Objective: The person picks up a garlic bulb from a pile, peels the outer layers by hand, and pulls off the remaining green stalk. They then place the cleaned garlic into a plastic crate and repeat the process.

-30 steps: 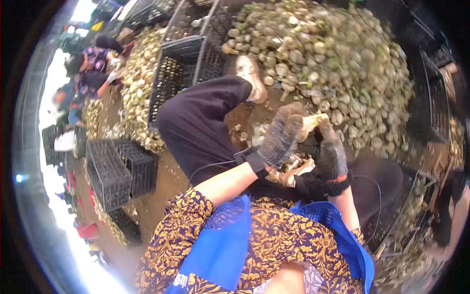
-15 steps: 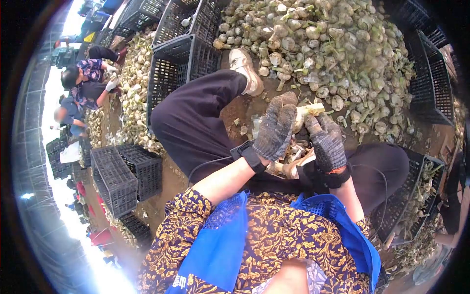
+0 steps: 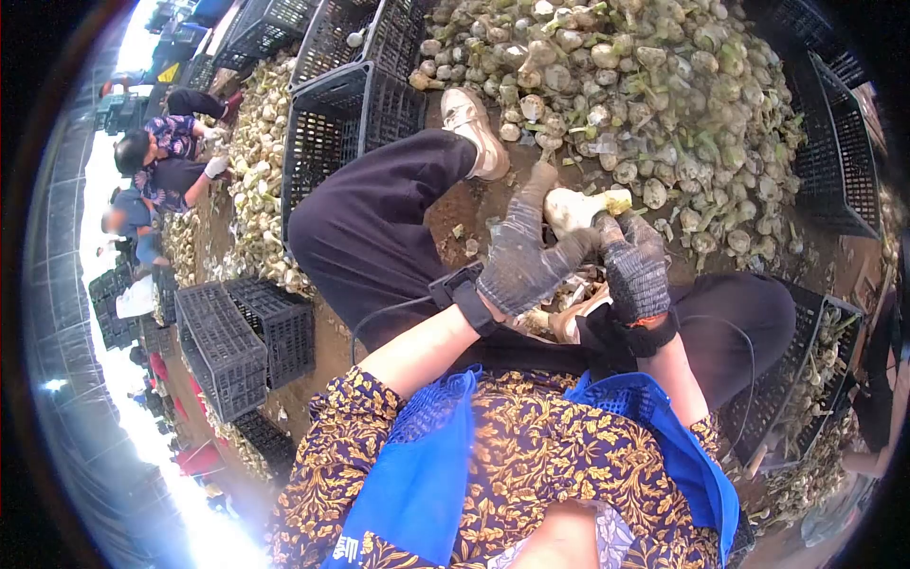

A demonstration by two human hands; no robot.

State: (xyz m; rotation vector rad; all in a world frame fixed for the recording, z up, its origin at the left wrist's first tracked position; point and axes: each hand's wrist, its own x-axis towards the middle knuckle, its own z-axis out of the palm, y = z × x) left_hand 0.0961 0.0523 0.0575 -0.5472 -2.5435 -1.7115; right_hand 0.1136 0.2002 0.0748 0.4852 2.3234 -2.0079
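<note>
A pale garlic bulb (image 3: pixel 571 211) with a short cut stem is held up between my hands, above my lap. My right hand (image 3: pixel 633 266), in a dark knit glove, is closed on its stem end. Just left of the bulb, my gloved left hand (image 3: pixel 527 248) has its fingers stretched upward and its thumb reaching toward the right hand, with the bulb's edge near its fingers. Loose peelings and scraps lie beneath my hands, partly hidden by them.
A large heap of garlic (image 3: pixel 645 104) lies ahead. Black plastic crates (image 3: pixel 327 133) stand at left, with another crate (image 3: pixel 839 142) at right. A crate of trimmings (image 3: pixel 806 379) sits beside my right knee. A co-worker (image 3: pixel 175 161) sits at far left by more garlic.
My left hand has opened from around the garlic and shifted slightly left and down, uncovering the bulb. My right hand stays on the stem end, and the bulb has turned.
</note>
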